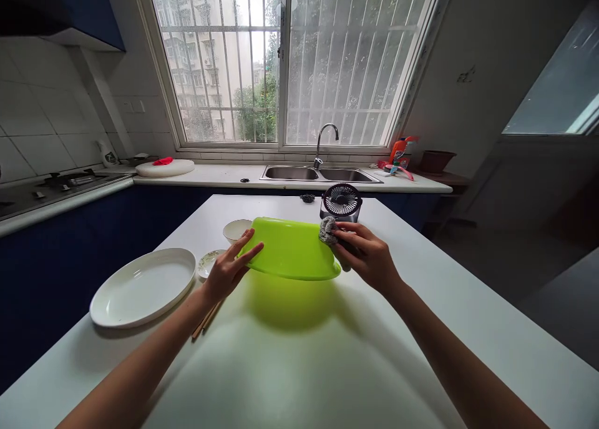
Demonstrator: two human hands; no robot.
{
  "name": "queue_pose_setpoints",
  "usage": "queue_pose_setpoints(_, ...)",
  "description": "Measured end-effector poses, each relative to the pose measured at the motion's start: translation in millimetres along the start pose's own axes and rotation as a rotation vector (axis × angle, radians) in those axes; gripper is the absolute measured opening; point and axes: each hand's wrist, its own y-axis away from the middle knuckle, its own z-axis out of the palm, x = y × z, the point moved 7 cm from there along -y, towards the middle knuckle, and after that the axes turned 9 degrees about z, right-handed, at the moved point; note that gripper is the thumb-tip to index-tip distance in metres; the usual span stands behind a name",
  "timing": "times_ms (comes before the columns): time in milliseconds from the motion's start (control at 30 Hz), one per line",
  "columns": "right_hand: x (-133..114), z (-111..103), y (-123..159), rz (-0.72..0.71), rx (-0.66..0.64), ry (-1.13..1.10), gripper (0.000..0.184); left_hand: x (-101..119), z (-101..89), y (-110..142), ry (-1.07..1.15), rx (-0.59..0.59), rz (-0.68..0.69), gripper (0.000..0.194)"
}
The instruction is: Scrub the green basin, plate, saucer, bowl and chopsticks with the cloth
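A bright green plastic basin [287, 248] is held tipped on its side just over the white table, its outer surface showing. At the basin's left end, my left hand [229, 263] grips it, with the thumb and fingers on the green wall. My right hand [365, 251] is closed on a crumpled grey cloth [327, 230], which touches the basin's right end. Part of the cloth hangs below my fingers. Beneath the basin, its green-tinted shadow falls on the tabletop.
On the white table [290, 379], a large oval plate [143, 288], a small patterned dish [206, 265], a white bowl [234, 230] and wooden chopsticks [206, 320] lie left. A small black fan [341, 201] and a dark scourer [307, 198] stand behind. Beyond is a double sink [292, 173].
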Motion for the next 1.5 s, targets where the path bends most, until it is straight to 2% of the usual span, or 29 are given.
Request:
queue_pose_setpoints(167,-16.1,4.3,2.2,-0.118,-0.081,-0.049,0.027,-13.9,2.3,6.2,0.081,0.008,-0.123,0.066)
queue_pose_setpoints(433,-43.7,8.7,5.4,-0.278,-0.233,-0.009,0.032,-26.0,1.7,10.1,0.191,0.048,-0.219,0.057)
queue_pose_setpoints(633,-46.8,15.4,11.0,-0.354,-0.147,0.166,0.034,-31.6,4.2,8.7,0.237,0.012,-0.267,0.053)
queue_pose_setpoints(733,-49.1,16.6,13.5,-0.395,-0.099,0.211,0.033,-29.1,1.5,-0.7,0.171,-0.036,-0.262,0.055)
queue_pose_setpoints(800,-49.6,16.9,14.0,-0.392,-0.077,0.244,0.032,-20.9,-4.5,-11.6,0.052,-0.047,-0.229,0.057)
queue_pose_setpoints(900,-50.6,18.0,14.2,-0.360,-0.070,0.282,0.031,3.4,-12.7,-30.5,-0.131,-0.051,-0.128,0.061)
queue_pose_setpoints(1000,-54.9,19.9,15.1,-0.348,-0.083,0.273,0.030,30.3,-9.4,-42.8,-0.216,-0.122,-0.009,0.054)
queue_pose_setpoints(1100,-60.1,22.0,16.3,-0.367,-0.102,0.228,0.031,43.4,-6.1,-44.5,-0.268,-0.139,0.048,0.049)
queue_pose_setpoints(1267,-54.3,21.8,15.7,-0.343,-0.137,0.046,0.036,38.9,-6.4,-37.6,-0.204,-0.067,0.055,0.050)
queue_pose_setpoints(1400,-34.1,20.0,14.1,-0.227,-0.147,-0.092,0.033,32.4,-10.9,-33.7,-0.118,0.006,0.060,0.049)
queue_pose_setpoints(1500,-13.7,18.3,13.0,-0.105,-0.106,-0.146,0.028,27.4,-13.6,-31.4,-0.071,0.037,0.047,0.049)
